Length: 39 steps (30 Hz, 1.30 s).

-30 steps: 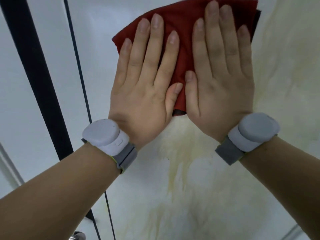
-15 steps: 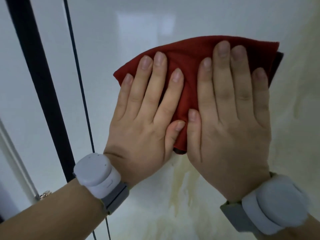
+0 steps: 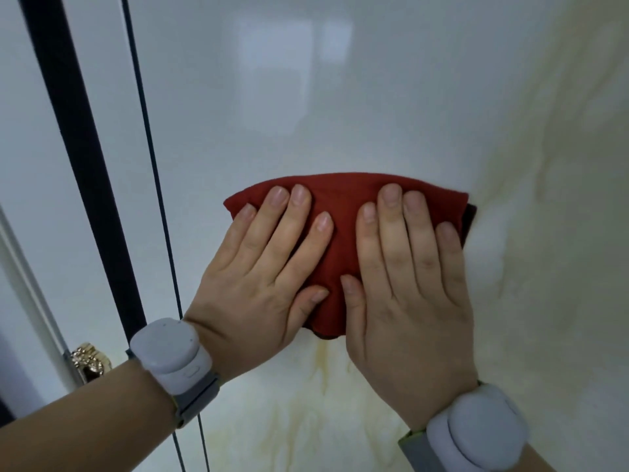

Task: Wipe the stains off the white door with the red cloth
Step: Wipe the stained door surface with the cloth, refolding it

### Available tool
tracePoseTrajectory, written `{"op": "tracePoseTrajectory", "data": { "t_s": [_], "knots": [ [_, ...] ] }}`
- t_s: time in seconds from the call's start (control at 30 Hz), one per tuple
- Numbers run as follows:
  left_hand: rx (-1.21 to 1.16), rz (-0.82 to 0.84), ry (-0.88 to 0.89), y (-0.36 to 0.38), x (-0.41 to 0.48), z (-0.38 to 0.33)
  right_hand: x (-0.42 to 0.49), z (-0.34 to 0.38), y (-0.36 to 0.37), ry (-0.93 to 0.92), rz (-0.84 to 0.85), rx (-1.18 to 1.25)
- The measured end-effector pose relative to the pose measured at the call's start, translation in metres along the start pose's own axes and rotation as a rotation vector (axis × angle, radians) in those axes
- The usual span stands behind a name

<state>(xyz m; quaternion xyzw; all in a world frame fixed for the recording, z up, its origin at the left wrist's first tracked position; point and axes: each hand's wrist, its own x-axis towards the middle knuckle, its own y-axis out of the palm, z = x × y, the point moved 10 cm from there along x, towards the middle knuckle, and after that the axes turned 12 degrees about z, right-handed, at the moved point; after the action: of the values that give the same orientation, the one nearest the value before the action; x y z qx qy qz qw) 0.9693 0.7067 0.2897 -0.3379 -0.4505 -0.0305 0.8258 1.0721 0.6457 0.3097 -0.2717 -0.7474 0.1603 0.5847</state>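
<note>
Two straight-fingered grips, left grip [image 3: 258,291] and right grip [image 3: 408,301], press the red cloth [image 3: 340,195] flat on the white door [image 3: 340,97]. I'm mid-wipe, and I'd next sweep down over the stains [image 3: 323,366].

Left hand [image 3: 258,284] flat, fingers straight; right hand [image 3: 408,301] likewise, side by side

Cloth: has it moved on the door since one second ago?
Yes, downward. Judged against the gold handle, the cloth was far above it; now its lower edge is almost level with it.
</note>
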Motion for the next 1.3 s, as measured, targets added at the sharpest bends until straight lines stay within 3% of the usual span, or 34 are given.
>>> {"op": "tracePoseTrajectory", "data": {
  "t_s": [0.17, 0.37, 0.6, 1.3],
  "knots": [
    [0.037, -0.021, 0.078, -0.038, 0.037, 0.010, 0.026, -0.014, -0.024, 0.032, 0.004, -0.049],
    [-0.002, -0.062, -0.002, -0.055, 0.070, 0.018, 0.054, -0.034, -0.046, 0.052, -0.013, -0.119],
    [-0.056, -0.089, -0.012, -0.034, 0.048, 0.002, 0.033, -0.027, -0.028, 0.024, 0.002, -0.071],
    [0.015, 0.122, 0.037, 0.045, -0.058, -0.051, -0.081, 0.004, 0.055, 0.012, 0.118, -0.015]
  ]
}}
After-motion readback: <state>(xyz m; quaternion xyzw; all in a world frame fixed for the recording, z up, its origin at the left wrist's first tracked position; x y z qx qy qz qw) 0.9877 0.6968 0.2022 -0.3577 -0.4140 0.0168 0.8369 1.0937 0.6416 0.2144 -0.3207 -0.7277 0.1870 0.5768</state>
